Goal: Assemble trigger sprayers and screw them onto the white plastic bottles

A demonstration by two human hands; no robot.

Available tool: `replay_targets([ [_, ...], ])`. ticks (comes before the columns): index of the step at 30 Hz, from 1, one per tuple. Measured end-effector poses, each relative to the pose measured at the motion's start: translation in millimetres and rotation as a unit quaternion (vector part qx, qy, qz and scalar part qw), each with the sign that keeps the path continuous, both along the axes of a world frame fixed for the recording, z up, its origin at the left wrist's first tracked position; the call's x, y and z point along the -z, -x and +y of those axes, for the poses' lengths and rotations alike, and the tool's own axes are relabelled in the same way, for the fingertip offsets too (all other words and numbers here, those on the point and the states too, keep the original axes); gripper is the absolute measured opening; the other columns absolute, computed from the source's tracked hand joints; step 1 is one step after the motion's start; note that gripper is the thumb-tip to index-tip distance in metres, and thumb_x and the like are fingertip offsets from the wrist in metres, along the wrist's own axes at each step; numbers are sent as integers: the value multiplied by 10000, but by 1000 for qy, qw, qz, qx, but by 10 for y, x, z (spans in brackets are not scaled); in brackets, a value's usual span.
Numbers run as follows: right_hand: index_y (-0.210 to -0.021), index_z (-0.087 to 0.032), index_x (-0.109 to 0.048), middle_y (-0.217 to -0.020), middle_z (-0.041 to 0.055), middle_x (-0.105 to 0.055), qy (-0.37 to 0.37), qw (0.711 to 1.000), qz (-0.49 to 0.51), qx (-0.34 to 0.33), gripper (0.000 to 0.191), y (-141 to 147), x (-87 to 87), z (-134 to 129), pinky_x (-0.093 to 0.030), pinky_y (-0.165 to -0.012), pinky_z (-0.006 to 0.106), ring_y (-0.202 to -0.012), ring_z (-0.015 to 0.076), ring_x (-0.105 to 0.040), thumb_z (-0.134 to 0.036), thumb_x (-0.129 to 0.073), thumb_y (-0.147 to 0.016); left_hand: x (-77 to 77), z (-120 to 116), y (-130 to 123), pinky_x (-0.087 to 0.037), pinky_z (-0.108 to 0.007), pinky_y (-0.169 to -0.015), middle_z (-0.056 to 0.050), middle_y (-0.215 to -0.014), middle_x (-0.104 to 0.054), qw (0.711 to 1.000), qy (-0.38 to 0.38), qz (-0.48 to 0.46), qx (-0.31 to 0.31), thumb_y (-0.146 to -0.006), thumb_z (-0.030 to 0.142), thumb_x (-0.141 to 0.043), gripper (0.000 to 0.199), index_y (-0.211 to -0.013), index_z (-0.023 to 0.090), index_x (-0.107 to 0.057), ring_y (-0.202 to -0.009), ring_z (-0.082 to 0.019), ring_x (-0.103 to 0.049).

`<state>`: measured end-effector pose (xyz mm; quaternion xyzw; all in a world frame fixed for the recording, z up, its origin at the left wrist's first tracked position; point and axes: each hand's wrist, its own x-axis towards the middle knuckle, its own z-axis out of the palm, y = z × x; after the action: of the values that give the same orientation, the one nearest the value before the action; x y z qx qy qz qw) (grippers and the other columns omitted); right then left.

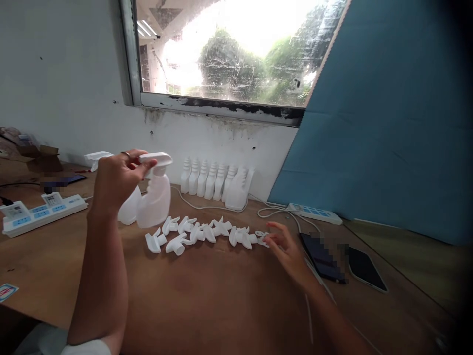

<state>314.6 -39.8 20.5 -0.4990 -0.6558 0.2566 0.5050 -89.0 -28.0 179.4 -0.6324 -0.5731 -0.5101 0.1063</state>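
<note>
My left hand (123,172) grips a white spray bottle (155,202) by its trigger head, holding it upright at the left. Close behind it is another white bottle (129,206), partly covered by my arm and the held one. My right hand (284,245) has its fingers apart, with the fingertips at a few small flat white pieces (261,235). Whether the fingers touch these pieces is hard to see. Several loose white spray heads (199,233) lie scattered on the wooden table (207,305) between my hands.
Several white bottles (212,181) without spray heads stand along the wall. Power strips lie at the left (46,214) and right (314,213), with cables near them. Two dark phones (323,256) (365,266) rest at the right. A cardboard box (42,159) is far left.
</note>
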Motion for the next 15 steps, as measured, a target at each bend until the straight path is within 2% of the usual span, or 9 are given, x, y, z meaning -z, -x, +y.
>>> replay_targets([
  [2,-1151,-227,-506,-989,63,-620,-16,998,4,65,471,-241,101,77,-503,-687,312,-776,187,-627,-488,-647,-786,63,116,173,-455,-239,-689,-9,-687,-675,998,6,11,-66,-792,436,-627,363,-1043,187,-707,-684,-149,-609],
  [5,-1127,-229,-496,-1097,80,-578,-27,991,22,132,473,-480,138,156,-500,-589,288,-667,152,-616,-528,-615,-781,217,358,390,-462,-246,-695,-41,-725,-699,990,15,-12,-142,-785,415,-626,349,-1017,170,-717,-662,-157,-628],
  [8,-1092,-224,-504,-1091,74,-561,-52,983,36,173,438,-579,91,164,-497,-550,278,-582,121,-589,-511,-607,-777,367,573,538,-476,-239,-662,-73,-773,-717,985,46,-87,-142,-769,387,-641,372,-1037,138,-708,-594,-146,-632],
  [10,-1069,-220,-510,-1065,69,-566,-65,979,35,189,395,-610,72,155,-494,-543,278,-545,110,-575,-479,-597,-785,419,650,586,-484,-242,-672,-87,-799,-723,981,49,-121,-144,-762,370,-648,390,-1054,118,-700,-627,-154,-645],
  [15,-1056,-209,-515,-1011,82,-606,-72,972,-45,217,291,-728,207,202,-475,-514,278,-512,126,-578,-393,-513,-830,403,645,595,-475,-282,-783,-120,-856,-722,976,47,-96,-188,-754,363,-652,396,-1020,74,-700,-767,-183,-637],
])
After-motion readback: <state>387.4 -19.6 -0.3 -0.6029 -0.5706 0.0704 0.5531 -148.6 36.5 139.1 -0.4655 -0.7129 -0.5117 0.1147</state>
